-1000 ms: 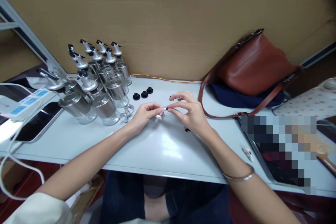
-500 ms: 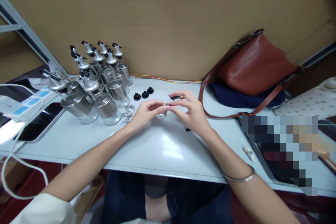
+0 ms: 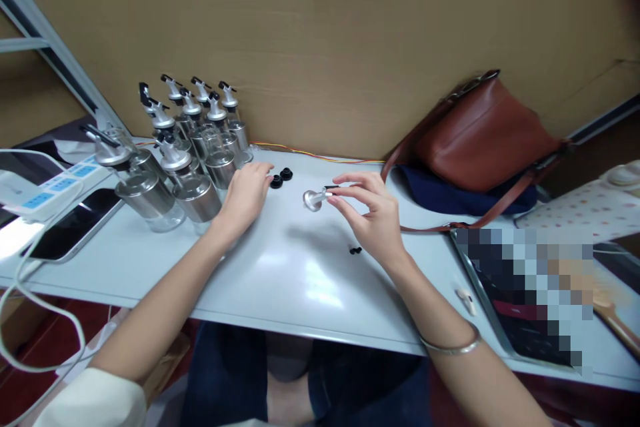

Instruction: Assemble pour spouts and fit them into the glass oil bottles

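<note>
My right hand (image 3: 373, 210) pinches a silver pourer spout (image 3: 313, 201) with a black lever, held above the table. The spout's round base faces left and towards me. My left hand (image 3: 249, 190) is down by the black stoppers (image 3: 277, 181), its fingers curled together and bent downward. Two stoppers show just right of its fingertips. Whatever lies under that hand is hidden. Left of it stand several glass bottles with steel sleeves (image 3: 197, 199), most topped with silver pourers.
Small black pieces (image 3: 355, 251) lie below my right hand. At the left are a power strip (image 3: 53, 190), a phone (image 3: 75, 227) and white cables. A brown bag (image 3: 490, 133) on dark blue cloth, an earbud (image 3: 466, 301) and a partly blurred-out tray (image 3: 493, 310) occupy the right.
My left hand has let go of the spout and moved left, covering the leftmost black stopper and the clear rings. My right hand keeps the spout, now in plain sight.
</note>
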A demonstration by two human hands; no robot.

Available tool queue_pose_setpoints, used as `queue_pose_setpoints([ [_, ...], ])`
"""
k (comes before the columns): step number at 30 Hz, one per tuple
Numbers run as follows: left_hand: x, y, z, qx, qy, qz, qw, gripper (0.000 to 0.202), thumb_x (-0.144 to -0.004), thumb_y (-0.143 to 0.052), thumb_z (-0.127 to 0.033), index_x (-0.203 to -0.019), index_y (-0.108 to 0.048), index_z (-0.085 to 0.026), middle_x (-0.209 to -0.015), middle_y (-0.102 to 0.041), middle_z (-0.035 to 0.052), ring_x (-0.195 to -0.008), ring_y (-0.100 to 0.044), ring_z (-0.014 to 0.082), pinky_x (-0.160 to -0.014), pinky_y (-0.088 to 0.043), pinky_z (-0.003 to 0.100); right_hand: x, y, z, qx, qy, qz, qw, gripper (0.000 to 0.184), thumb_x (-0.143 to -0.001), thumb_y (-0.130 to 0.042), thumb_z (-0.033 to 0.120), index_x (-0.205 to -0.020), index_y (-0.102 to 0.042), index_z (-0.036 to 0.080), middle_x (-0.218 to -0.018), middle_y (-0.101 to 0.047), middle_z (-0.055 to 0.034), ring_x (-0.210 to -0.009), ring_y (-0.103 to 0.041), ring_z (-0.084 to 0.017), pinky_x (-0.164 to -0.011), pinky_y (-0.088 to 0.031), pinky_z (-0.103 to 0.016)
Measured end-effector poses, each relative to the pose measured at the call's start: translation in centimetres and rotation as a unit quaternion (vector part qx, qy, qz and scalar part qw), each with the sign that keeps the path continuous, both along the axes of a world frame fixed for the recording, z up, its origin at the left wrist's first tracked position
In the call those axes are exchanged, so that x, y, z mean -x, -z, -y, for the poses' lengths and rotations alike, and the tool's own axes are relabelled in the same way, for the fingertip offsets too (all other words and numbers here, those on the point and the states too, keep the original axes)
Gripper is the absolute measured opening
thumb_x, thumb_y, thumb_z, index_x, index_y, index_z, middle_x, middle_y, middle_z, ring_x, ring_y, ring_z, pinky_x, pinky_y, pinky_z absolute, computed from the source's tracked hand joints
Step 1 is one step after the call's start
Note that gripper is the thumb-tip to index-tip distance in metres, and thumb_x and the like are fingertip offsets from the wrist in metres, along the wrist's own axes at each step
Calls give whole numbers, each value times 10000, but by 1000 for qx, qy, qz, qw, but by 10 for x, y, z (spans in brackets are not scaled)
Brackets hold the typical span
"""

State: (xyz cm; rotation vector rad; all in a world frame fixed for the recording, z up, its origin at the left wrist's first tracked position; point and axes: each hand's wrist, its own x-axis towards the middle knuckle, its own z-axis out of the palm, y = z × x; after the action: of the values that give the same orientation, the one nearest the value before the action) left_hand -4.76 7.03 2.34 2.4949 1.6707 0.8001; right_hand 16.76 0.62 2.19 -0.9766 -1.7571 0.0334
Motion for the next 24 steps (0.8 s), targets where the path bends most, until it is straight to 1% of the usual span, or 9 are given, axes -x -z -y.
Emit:
queue_pose_setpoints([
  [2, -3, 1, -3, 4, -9, -64, 998, 285, -897, -421, -124, -1059, -655, -137, -1062, -682, 162, -1026, -560, 312, -842, -369, 391, 1, 0, 0, -7, -1, 3, 1000, 85, -834, -656, 201, -850, -725, 248, -946, -684, -69, -929, -599, -236, -757, -546, -413],
  [4, -7, 3, -7, 10, -7, -82, 997, 302, -872, -412, -75, -997, -677, -148, -1008, -696, 167, -1000, -563, 323, -807, -353, 397, 1, 0, 0, -10, 1, 9, 1000, 83, -831, -659, 195, -850, -723, 245, -952, -688, -68, -917, -603, -235, -768, -541, -423],
  [6, -11, 4, -12, 11, -4, -101, 995, 327, -852, -406, -42, -976, -686, -158, -1004, -700, 168, -990, -566, 325, -781, -336, 396, 1, 0, 0, -7, 4, 12, 1000, 83, -830, -660, 199, -849, -722, 251, -959, -690, -64, -912, -608, -236, -773, -536, -430],
  [9, -16, 5, -19, 6, -4, -123, 992, 325, -853, -405, -51, -954, -692, -163, -1007, -704, 171, -976, -577, 327, -773, -306, 400, 1, 0, 0, -5, 8, 9, 1000, 80, -829, -662, 207, -847, -722, 256, -959, -690, -60, -906, -611, -235, -783, -527, -434],
  [14, -19, 6, -29, 4, -7, -148, 989, 281, -851, -432, -86, -848, -704, -155, -908, -719, 177, -907, -617, 324, -772, -286, 404, -1, -1, 0, -11, 5, 2, 1000, 88, -833, -656, 197, -865, -724, 245, -952, -683, -69, -912, -600, -232, -765, -522, -411],
  [18, -19, 4, -32, 6, -1, -167, 986, 266, -860, -437, -105, -846, -699, -149, -910, -722, 169, -905, -633, 320, -769, -304, 397, -2, -2, 0, -14, 14, 3, 1000, 78, -829, -664, 212, -859, -725, 250, -950, -687, -61, -898, -607, -231, -787, -505, -425],
  [24, -25, 2, -31, 14, 1, -196, 980, 276, -864, -402, -80, -890, -677, -85, -937, -698, 218, -921, -636, 336, -735, -362, 394, -3, -2, -1, -14, 10, 3, 1000, 78, -830, -658, 211, -863, -726, 231, -933, -688, -62, -886, -601, -225, -805, -496, -422],
])
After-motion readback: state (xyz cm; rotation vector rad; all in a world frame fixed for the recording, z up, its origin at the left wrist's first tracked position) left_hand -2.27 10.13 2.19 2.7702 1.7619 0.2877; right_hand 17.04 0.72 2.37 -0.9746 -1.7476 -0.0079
